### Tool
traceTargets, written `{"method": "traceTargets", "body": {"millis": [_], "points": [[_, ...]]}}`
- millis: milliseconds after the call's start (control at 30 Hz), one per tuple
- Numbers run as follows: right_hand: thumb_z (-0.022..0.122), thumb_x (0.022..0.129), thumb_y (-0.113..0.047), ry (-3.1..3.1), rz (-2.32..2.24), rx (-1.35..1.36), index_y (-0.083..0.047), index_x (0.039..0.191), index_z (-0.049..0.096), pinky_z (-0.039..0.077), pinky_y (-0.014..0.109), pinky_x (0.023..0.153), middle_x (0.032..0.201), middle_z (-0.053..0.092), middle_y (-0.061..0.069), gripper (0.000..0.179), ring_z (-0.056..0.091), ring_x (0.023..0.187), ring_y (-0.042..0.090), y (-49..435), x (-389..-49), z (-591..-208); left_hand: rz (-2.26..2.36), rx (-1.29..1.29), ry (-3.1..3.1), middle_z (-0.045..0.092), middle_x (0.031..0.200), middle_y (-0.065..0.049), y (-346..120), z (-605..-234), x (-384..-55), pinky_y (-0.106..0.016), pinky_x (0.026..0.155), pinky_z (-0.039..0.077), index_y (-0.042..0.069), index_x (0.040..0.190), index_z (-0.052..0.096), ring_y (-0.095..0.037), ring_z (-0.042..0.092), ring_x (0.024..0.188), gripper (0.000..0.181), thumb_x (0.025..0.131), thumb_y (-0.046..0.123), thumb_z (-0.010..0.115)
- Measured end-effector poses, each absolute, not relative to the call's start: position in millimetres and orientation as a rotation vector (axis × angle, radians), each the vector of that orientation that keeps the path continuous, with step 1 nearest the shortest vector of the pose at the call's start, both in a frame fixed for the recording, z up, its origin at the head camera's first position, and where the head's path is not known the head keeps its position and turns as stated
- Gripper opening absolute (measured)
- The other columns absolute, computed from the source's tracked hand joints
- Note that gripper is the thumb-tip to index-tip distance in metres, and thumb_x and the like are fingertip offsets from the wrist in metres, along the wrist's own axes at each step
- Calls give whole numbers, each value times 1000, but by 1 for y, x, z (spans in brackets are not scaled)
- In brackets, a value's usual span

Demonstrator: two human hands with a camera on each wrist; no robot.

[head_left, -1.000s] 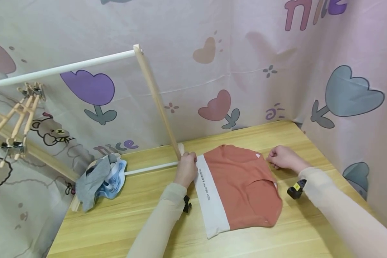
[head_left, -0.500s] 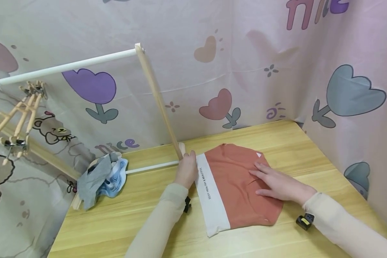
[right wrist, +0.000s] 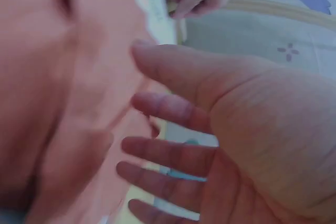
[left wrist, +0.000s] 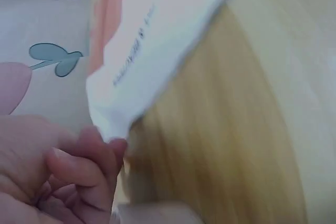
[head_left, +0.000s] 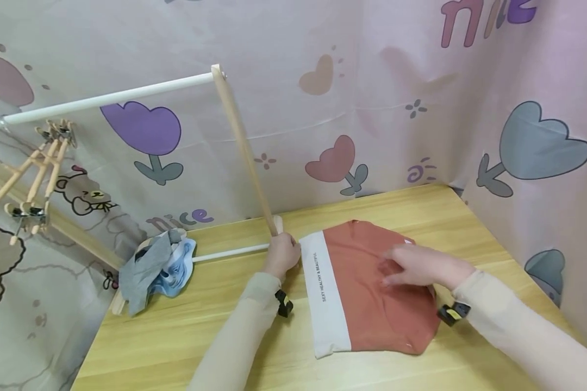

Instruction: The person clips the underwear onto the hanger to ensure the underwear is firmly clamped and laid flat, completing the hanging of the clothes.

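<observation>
A pair of orange-red underpants (head_left: 367, 293) with a broad white waistband (head_left: 325, 298) lies spread on the wooden table, printed lettering along the band. At the band's far corner, my left hand (head_left: 282, 254) pinches the white fabric, as the left wrist view shows, its other fingers curled in. Over the orange cloth hovers my right hand (head_left: 420, 266), blurred in the head view. Its fingers (right wrist: 168, 153) are spread and loosely straight in the right wrist view, with nothing held between them.
A rack with a white top rail (head_left: 127, 96) and wooden post (head_left: 242, 141) stands at left and back. Wooden clip hangers (head_left: 41, 163) hang from it. Grey and blue clothes (head_left: 158, 266) are heaped by its foot. A patterned curtain (head_left: 274, 32) backs the table (head_left: 176, 336).
My right hand has come from beside the underpants' right edge, fingers curled, to over the cloth with fingers opened. The cloth sits slightly further right. My left hand stays at the waistband corner.
</observation>
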State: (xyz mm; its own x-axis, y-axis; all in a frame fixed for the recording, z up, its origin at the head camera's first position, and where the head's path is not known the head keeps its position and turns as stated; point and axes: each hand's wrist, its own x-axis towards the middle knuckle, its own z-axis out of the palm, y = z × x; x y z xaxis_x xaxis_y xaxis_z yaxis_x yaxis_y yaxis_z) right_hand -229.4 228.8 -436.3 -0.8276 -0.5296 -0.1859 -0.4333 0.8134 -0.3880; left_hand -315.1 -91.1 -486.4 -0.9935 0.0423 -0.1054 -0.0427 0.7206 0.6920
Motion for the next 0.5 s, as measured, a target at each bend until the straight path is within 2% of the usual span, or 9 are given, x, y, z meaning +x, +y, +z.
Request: {"method": "traceTargets", "body": {"millis": [167, 300, 400, 467, 500], "points": [[79, 98, -34, 2716, -462, -828, -3, 137, 68, 57, 44, 100, 123, 74, 9, 51, 68, 108, 22, 186, -264, -432, 1338, -202, 2670, 65, 59, -5, -86, -489, -320, -24, 47, 48, 1, 88, 71, -15, 59, 48, 23, 105, 14, 62], [75, 102, -29, 2758, -433, -922, -7, 126, 70, 54, 40, 92, 112, 73, 9, 33, 65, 98, 23, 155, -288, -440, 1302, -214, 2830, 70, 61, -5, -80, -496, -324, -27, 52, 53, 2, 86, 74, -14, 63, 50, 21, 101, 13, 63], [74, 103, -30, 2791, -417, -910, -7, 136, 67, 55, 45, 103, 129, 71, 14, 41, 67, 117, 29, 141, -301, -450, 1208, -191, 3001, 72, 69, -7, -74, -501, -325, -37, 61, 58, 5, 79, 73, -18, 66, 59, 21, 96, 10, 62], [75, 102, -34, 2785, -389, -872, -7, 150, 58, 50, 50, 116, 151, 61, 17, 57, 60, 140, 34, 135, -306, -457, 1151, -168, 3098, 73, 75, -11, -71, -501, -325, -44, 66, 59, 5, 77, 71, -24, 68, 66, 20, 95, 9, 62], [75, 102, -36, 2769, -380, -836, -7, 157, 51, 45, 52, 121, 162, 52, 19, 68, 52, 150, 36, 134, -307, -461, 1122, -139, 3138, 74, 77, -13, -69, -502, -324, -46, 68, 59, 4, 79, 70, -26, 68, 68, 19, 96, 9, 62]]}}
